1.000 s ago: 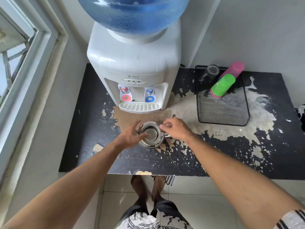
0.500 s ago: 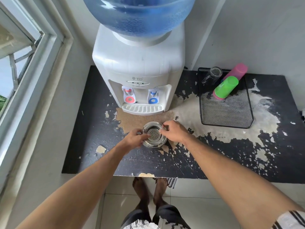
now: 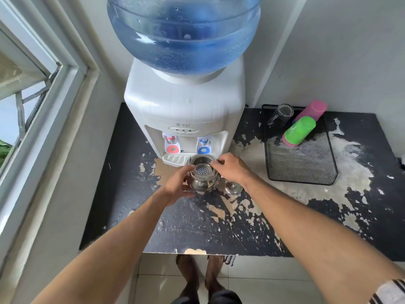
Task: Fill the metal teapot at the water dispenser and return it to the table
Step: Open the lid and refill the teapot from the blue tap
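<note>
Change: since a second earlier the metal teapot (image 3: 202, 175) had left its spot on the tabletop (image 3: 219, 227) and travelled away from the person, up to the dispenser's drip tray (image 3: 175, 159); both hands went with it, and the camera had closed in.
Feet: bare feet (image 3: 198, 275) stood on the floor tiles just short of the tabletop's near edge.
Left hand: the left hand (image 3: 178, 185) cupped the pot's near-left flank, fingers curled round the belly, forearm running up from the lower left.
Right hand: the right hand (image 3: 232, 170) pinched at the pot's right rim, thumb and fingers closed on it; whether they held the handle itself could not be told.
Lid: the lid (image 3: 233, 188) lay on the tabletop just beside the pot, under the right wrist.
Teapot: open-topped, its perforated strainer (image 3: 202, 171) facing up, held upright between the two hands; whether its base rested on anything could not be told.
Key relation: the blue tap (image 3: 203, 148) sat just beyond and slightly above the pot's mouth, nearly in line with it; the red tap (image 3: 172, 146) lay off to the left. By my judgement the mouth needed only a short push farther under the blue tap.
Nearer hand: the right hand was closer to the blue tap.
Beyond: the water dispenser (image 3: 184, 106) carried a blue bottle (image 3: 184, 34); a mesh tray (image 3: 306, 174) with cups stood to the right.
</note>
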Demonstrator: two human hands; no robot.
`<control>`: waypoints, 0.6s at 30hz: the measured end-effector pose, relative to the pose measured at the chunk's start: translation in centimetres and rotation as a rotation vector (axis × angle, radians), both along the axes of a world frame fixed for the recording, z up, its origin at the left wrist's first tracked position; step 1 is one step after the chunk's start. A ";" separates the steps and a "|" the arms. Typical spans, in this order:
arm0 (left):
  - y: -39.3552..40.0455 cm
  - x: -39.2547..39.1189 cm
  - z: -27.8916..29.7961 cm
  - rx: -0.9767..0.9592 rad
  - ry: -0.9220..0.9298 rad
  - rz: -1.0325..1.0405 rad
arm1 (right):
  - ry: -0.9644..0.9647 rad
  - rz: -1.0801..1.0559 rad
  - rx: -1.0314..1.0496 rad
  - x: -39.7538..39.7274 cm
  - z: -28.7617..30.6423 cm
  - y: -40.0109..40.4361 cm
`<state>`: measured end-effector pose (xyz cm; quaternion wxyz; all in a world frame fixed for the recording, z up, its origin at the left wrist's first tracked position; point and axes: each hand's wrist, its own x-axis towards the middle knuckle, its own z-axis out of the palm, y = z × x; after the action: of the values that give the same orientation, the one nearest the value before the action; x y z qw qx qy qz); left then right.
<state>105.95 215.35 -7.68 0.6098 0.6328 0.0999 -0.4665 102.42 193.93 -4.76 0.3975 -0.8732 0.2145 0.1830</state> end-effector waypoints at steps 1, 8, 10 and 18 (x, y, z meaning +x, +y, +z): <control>-0.2 0.2 0.0 -0.009 0.004 0.017 | 0.004 -0.006 -0.009 0.3 0.1 0.0; -1.4 1.3 -0.2 0.007 -0.023 0.057 | -0.003 -0.039 -0.118 1.5 0.5 0.4; -1.6 1.5 -0.4 0.027 -0.037 0.068 | -0.025 -0.022 -0.198 1.5 0.7 0.8; -2.4 2.3 -0.8 0.068 -0.092 0.178 | -0.288 0.005 -0.471 0.6 1.3 1.1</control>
<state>108.28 212.91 -8.49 0.6309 0.6625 0.1433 -0.3775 103.03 195.01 -3.49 0.2096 -0.9591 0.1903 0.0030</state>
